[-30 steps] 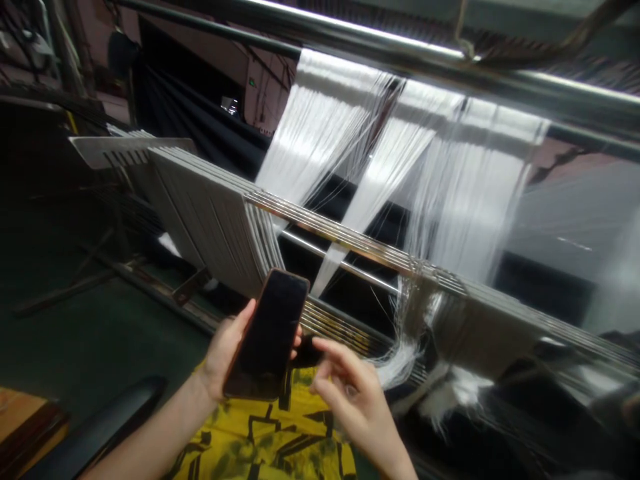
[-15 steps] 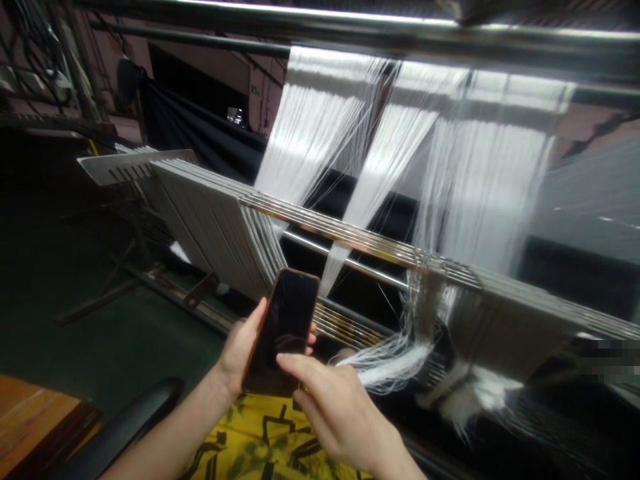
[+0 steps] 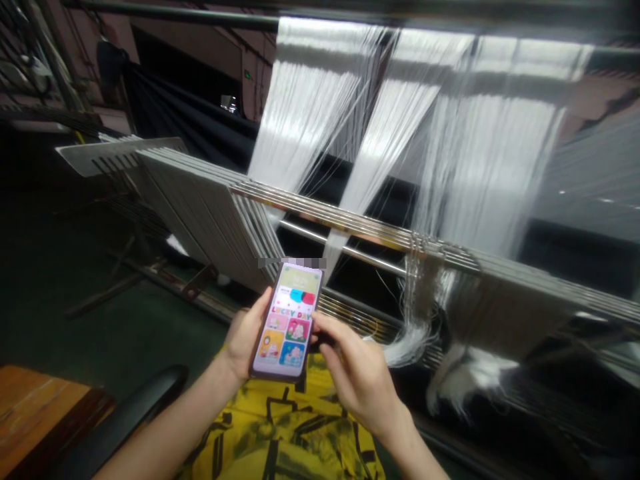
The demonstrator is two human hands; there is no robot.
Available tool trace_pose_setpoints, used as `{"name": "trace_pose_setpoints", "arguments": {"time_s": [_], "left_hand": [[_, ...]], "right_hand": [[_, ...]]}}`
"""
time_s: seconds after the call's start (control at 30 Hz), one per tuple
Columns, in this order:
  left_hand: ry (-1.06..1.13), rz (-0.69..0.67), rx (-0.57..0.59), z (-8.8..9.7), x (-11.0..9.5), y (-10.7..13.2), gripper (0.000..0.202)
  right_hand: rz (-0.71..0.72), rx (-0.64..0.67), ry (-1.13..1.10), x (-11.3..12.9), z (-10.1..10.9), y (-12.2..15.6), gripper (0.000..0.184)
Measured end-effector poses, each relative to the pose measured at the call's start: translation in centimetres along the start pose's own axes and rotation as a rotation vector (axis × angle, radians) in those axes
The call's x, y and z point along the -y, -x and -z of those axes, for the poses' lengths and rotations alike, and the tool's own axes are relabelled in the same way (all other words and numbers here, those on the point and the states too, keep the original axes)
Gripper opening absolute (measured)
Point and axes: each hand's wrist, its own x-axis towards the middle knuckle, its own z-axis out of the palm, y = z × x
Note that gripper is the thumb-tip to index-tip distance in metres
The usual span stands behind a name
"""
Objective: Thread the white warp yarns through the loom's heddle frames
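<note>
The left hand point(image 3: 244, 335) grips a smartphone point(image 3: 287, 321) upright, fingers wrapped round its edge; the right hand point(image 3: 357, 377) reaches across, bent fingers point(image 3: 325, 333) touching the phone's side.

Dim factory hall, dark green floor point(image 3: 135, 340), pinkish walls point(image 3: 200, 47), long black curtain point(image 3: 185, 113), small green wall sign point(image 3: 247, 75), orange wooden tabletop point(image 3: 40, 407) at lower left, black padded rail point(image 3: 135, 400), cables high on the left point(image 3: 20, 73)

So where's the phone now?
In the head view, the smartphone sits low and centre in the left hand, beside the right hand, above the yellow patterned clothing.
</note>
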Motion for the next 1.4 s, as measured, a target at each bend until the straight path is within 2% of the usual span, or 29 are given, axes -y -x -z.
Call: {"name": "trace_pose_setpoints", "arguments": {"time_s": [0.17, 0.37, 0.57, 0.97, 1.13, 1.4], "left_hand": [[-0.016, -0.015, 0.103, -0.3, -0.3, -0.4, 0.061], [0.052, -0.021, 0.114, -0.6, -0.2, -0.8, 0.058], [0.080, 0.031, 0.172, -0.7, 0.0, -0.8, 0.061], [0.025, 0.010, 0.160, -0.3, -0.3, -0.3, 0.063], [0.023, -0.003, 0.124, -0.1, -0.6, -0.2, 0.064], [-0.027, -0.055, 0.061, -0.1, -0.6, -0.2, 0.060]], "right_hand": [[0.116, 0.046, -0.011, 0.7, -0.6, 0.5, 0.035], [0.162, 0.103, 0.043, 0.8, -1.8, 0.0, 0.038], [0.163, 0.072, 0.112, 0.4, -2.3, -0.5, 0.039], [0.152, 0.048, 0.081, 0.0, -2.0, -0.1, 0.042], [0.118, -0.035, 0.022, 0.1, -1.2, 0.4, 0.038], [0.160, 0.011, 0.001, 0.2, -1.9, 0.8, 0.039]]}}
